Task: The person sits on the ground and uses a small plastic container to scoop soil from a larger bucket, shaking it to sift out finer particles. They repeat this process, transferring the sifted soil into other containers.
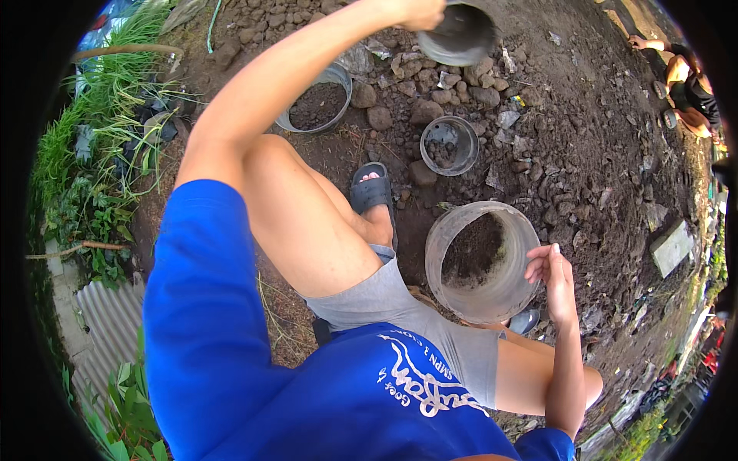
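Note:
At the top, my left hand (424,14) grips the rim of a grey round container (458,49), its mouth turned towards me. My right hand (553,276) is at the right rim of a large, cloudy plastic bucket (519,248), fingers loosely curled and not closed on it; whether they touch the rim I cannot tell. The bucket is between my legs and has dark soil (473,248) inside. A small grey pot (473,144) with some soil is just beyond it. Partly behind my left arm is another grey bucket (349,86) holding dark soil.
Stones (426,112) and plastic scraps lie around the containers on dark, lumpy soil (599,144). A grey block (671,248) lies at right; a person (689,86) sits at upper right. Grass (121,75) and corrugated sheeting (109,311) are at left. My sandalled left foot (372,190) is beside the small pot.

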Demonstrator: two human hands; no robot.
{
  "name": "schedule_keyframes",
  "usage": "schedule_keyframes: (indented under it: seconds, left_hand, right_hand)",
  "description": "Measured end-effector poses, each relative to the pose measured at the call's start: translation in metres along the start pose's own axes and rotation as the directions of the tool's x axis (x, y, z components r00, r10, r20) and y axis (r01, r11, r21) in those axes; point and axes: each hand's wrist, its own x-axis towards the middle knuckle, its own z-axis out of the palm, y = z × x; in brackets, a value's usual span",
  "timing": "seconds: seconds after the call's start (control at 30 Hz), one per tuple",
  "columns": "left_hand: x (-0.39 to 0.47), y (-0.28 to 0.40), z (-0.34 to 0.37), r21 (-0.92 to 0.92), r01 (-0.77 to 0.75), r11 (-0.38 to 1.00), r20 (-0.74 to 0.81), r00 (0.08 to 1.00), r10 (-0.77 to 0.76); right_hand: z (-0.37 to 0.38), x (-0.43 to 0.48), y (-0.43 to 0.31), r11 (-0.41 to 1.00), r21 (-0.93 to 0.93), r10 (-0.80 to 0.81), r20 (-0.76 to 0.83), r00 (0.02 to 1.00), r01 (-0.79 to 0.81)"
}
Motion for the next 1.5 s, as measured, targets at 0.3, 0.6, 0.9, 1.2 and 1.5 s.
schedule_keyframes:
  seconds: [0.3, 0.6, 0.9, 1.2, 1.5]
  left_hand:
    - [-0.17, -0.14, 0.207, 0.377, 0.326, 0.867, 0.042, 0.929, -0.368]
    - [-0.188, -0.07, 0.278, 0.082, 0.772, 0.631, 0.325, 0.578, -0.749]
    - [-0.195, -0.107, 0.291, -0.075, 0.756, 0.65, 0.297, 0.64, -0.709]
    - [-0.168, -0.095, 0.287, 0.098, 0.558, 0.824, 0.286, 0.777, -0.56]
    - [-0.185, -0.124, 0.305, 0.222, 0.545, 0.809, 0.023, 0.826, -0.563]
  right_hand:
    - [-0.003, -0.009, 0.005, 0.982, 0.189, 0.033, -0.096, 0.995, -0.014]
    - [-0.003, -0.018, 0.011, 0.978, 0.21, 0.042, -0.143, 0.989, -0.011]
    - [-0.001, -0.019, 0.017, 0.973, 0.233, 0.046, -0.172, 0.984, -0.005]
    - [0.002, -0.016, 0.019, 0.974, 0.225, 0.051, -0.192, 0.98, -0.006]
    - [0.004, -0.015, 0.02, 0.979, 0.203, 0.042, -0.206, 0.978, 0.001]
